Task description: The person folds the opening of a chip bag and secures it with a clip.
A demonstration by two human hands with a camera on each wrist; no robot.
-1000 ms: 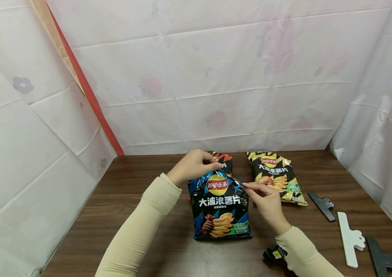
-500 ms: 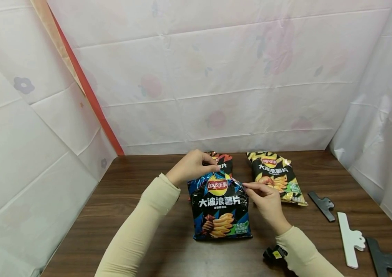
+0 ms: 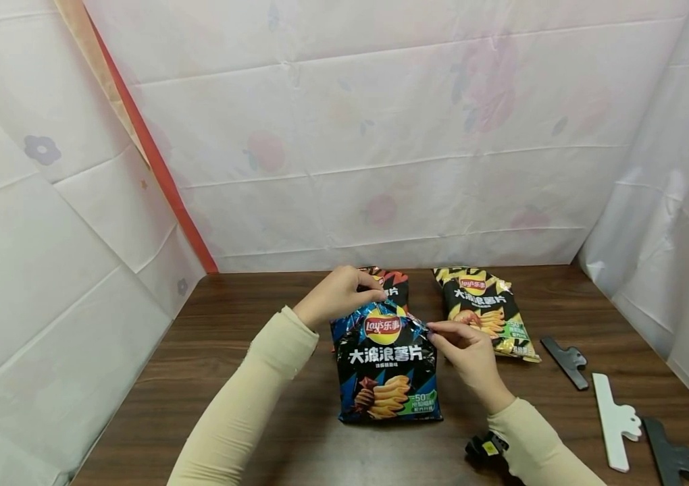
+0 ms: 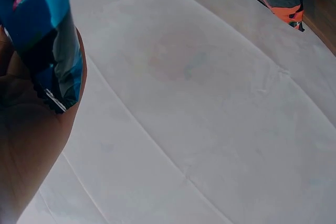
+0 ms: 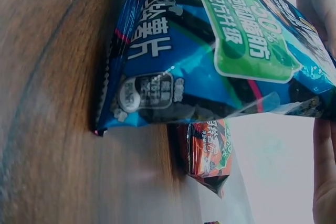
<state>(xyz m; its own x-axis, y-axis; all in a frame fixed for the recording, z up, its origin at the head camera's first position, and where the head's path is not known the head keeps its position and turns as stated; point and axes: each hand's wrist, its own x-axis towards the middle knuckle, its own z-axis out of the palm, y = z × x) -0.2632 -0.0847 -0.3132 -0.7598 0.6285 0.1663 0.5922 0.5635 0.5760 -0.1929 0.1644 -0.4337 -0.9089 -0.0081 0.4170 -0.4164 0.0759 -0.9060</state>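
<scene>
Red bag partly hidden behind blue bag, nearer black clip cropped

blue bag: glossy film | table: wood-grained | sleeves: matt cloth

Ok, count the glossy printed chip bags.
3: blue-and-black bag in front, red-and-black bag behind it, yellow-and-black bag at right. More may be hidden.

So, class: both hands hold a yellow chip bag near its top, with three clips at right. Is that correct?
Wrong colour: the head view shows the left hand and right hand holding a blue and black chip bag. The rest stands.
</scene>
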